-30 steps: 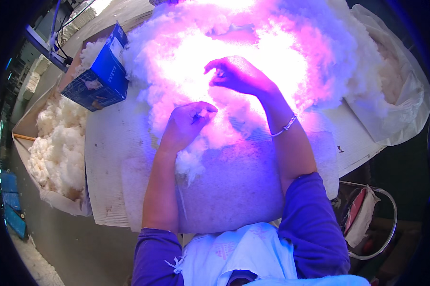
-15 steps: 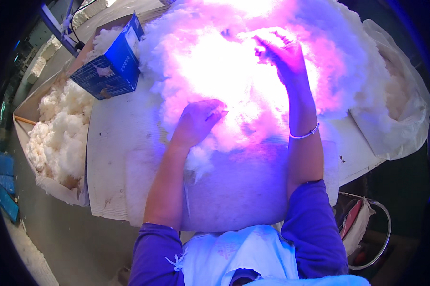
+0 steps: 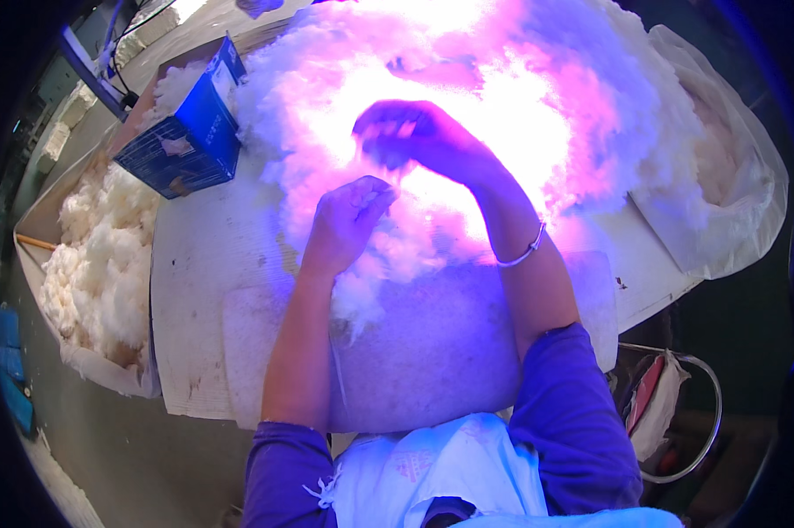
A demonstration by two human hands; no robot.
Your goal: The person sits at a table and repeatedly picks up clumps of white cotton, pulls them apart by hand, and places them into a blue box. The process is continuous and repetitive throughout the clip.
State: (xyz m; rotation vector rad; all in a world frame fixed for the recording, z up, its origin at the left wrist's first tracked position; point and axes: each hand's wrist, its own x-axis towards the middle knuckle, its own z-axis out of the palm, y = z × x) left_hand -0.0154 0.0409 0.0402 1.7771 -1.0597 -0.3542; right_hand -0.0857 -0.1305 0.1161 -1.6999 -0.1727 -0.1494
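A large heap of fluffy white fibre point(image 3: 617, 106) covers the far part of the table point(image 3: 194, 308), its middle washed out by bright pink-violet light. At the heap's near left side is my left hand point(image 3: 349, 220), closed, thumb and fingers pinched together; whatever they hold is hidden. Just above and to the right of it, my right hand point(image 3: 419, 136) bends inward over the fibre, its fingers pointing down and left. Motion and glare smear those fingers. A loose tuft point(image 3: 353, 304) hangs below the left hand on a pale, smooth pad point(image 3: 432, 352).
A blue cardboard box point(image 3: 208, 123) with white fluff stands at the table's far left. Beside the table, a lined container point(image 3: 106, 273) holds more fluff and a wooden stick point(image 3: 36, 242). Clear plastic sheeting point(image 3: 740, 220) lies at the right. A curved pale tube point(image 3: 716, 422) is at lower right.
My right hand has moved left and nearer from the far right of the heap, coming close to my left hand. My left hand stays about where it was, its fingers now drawn together.
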